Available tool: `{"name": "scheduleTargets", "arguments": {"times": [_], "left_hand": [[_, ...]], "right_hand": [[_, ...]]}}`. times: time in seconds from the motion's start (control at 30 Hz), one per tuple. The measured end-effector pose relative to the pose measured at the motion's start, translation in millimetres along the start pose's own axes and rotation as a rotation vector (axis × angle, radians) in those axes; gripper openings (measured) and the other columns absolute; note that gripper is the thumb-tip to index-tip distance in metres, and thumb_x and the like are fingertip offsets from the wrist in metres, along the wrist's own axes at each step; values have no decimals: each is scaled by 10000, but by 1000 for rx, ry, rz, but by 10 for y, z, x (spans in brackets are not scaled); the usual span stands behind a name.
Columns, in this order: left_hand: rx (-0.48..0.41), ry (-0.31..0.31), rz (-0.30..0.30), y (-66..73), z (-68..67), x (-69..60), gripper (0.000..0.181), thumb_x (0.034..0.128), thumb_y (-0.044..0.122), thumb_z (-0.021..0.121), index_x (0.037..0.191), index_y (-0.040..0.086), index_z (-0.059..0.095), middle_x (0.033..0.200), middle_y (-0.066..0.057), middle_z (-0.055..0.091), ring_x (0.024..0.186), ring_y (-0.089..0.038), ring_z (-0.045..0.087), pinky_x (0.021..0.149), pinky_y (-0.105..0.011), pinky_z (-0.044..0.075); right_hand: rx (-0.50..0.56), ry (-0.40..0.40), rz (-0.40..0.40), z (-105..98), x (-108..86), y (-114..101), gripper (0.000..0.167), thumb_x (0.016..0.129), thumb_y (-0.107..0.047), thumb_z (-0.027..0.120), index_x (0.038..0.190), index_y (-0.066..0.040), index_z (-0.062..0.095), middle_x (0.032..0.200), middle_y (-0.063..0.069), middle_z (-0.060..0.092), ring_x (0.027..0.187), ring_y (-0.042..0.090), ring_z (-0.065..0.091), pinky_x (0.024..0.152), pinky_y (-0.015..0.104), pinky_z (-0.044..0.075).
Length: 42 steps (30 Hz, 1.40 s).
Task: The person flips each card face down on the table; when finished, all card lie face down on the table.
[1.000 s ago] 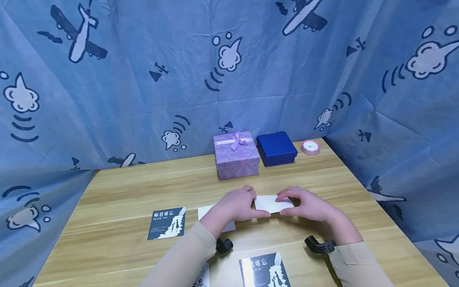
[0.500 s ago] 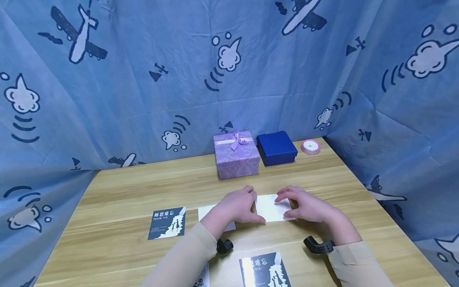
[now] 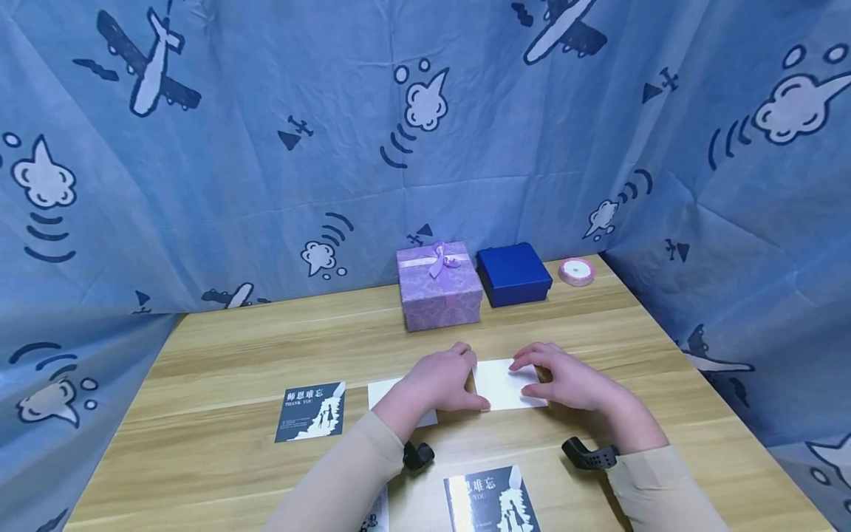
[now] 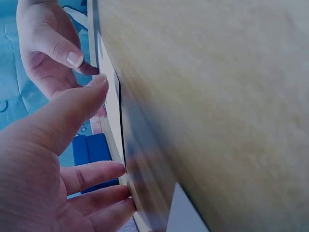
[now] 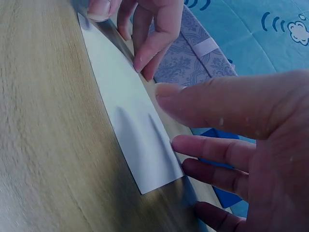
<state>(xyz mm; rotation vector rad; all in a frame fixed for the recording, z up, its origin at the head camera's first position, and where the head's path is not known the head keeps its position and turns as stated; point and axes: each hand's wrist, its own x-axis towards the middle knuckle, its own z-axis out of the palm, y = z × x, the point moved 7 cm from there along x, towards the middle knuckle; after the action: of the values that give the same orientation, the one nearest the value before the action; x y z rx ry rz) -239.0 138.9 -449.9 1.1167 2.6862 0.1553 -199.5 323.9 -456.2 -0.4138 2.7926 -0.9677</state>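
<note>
A blank white card (image 3: 507, 386) lies flat on the wooden table between both hands. At its left edge is my left hand (image 3: 450, 380), thumb near the front corner and fingers near the far corner, relaxed around that edge. My right hand (image 3: 565, 377) hovers at the card's right side, its thumb apart from the fingers and lifted off the card in the right wrist view (image 5: 270, 121). Neither hand grips the card. A second white card (image 3: 382, 391) lies to the left, partly hidden beneath my left wrist.
Dark printed cards lie at left (image 3: 310, 411) and at the front edge of view (image 3: 492, 499). Another printed card (image 3: 380, 510) is mostly covered by my left sleeve. Behind stand a purple gift box (image 3: 440, 288), a blue box (image 3: 514, 275) and a pink ribbon roll (image 3: 575, 271).
The white card, held tilted between both hands a second ago, came down flat on the table. Both hands have loosened, and the right thumb has moved off the card's front edge.
</note>
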Motion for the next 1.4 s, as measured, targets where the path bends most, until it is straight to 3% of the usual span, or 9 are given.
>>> {"name": "scheduleTargets", "arguments": {"times": [0.17, 0.27, 0.4, 0.67, 0.93, 1.17, 1.3, 1.4], "left_hand": [[-10, 17, 5, 3, -18, 3, 676, 835, 677, 733, 1229, 138, 630, 1336, -17, 560, 969, -160, 647, 864, -325, 569], [-37, 16, -8, -2, -22, 5, 686, 845, 688, 713, 1260, 149, 624, 1292, -5, 566, 936, -154, 634, 864, -322, 562], [-82, 1, -35, -13, -43, 24, 772, 877, 686, 683, 1427, 161, 553, 1347, -14, 594, 1072, -172, 653, 961, -337, 545], [-167, -70, -28, 92, -147, -32, 804, 919, 635, 673, 1549, 198, 435, 1536, -26, 511, 1335, -193, 572, 1093, -378, 484], [-89, -2, 52, 319, -270, -391, 760, 901, 607, 712, 1517, 229, 476, 1523, 15, 523, 1326, -203, 582, 1090, -411, 489], [-82, 43, 71, 344, -408, -766, 772, 905, 614, 705, 1536, 248, 451, 1538, -3, 528, 1347, -235, 576, 1124, -434, 463], [-82, 70, 62, 301, -415, -936, 747, 900, 597, 721, 1504, 224, 488, 1535, -3, 535, 1359, -233, 567, 1136, -448, 451], [-116, 94, 55, 272, -379, -989, 666, 881, 579, 752, 1402, 215, 553, 1404, 24, 618, 1193, -172, 639, 1037, -388, 513]], "right_hand": [[-1, 30, -10, -29, 12, -15, 294, 952, -217, 747, 1243, -197, 712, 1365, 98, 624, 1282, 366, 546, 1085, 635, 432], [1, 47, -9, -36, 19, -17, 265, 965, -218, 730, 1229, -194, 718, 1333, 87, 643, 1256, 350, 571, 1070, 618, 456], [3, 50, -2, -41, 21, -9, 240, 977, -238, 719, 1214, -204, 724, 1321, 85, 650, 1248, 352, 578, 1067, 630, 454], [19, 83, 16, -79, -1, 28, 262, 981, -243, 711, 1231, -165, 720, 1299, 97, 683, 1221, 347, 600, 1064, 622, 464], [40, 103, 29, -82, 17, 12, 294, 1003, -265, 683, 1261, -125, 700, 1269, 88, 701, 1187, 325, 628, 1049, 599, 485], [29, 173, -3, -117, 28, -66, 243, 999, -219, 689, 1211, -105, 721, 1222, 81, 716, 1178, 324, 646, 1021, 580, 513], [-46, 218, -41, -116, 18, -149, 313, 949, -275, 749, 1220, -119, 727, 1433, 140, 595, 1406, 404, 441, 1134, 676, 342], [-91, 235, -59, -114, -1, -192, 403, 908, -324, 789, 1247, -119, 718, 1558, 176, 467, 1511, 450, 246, 1153, 744, 211]]}}
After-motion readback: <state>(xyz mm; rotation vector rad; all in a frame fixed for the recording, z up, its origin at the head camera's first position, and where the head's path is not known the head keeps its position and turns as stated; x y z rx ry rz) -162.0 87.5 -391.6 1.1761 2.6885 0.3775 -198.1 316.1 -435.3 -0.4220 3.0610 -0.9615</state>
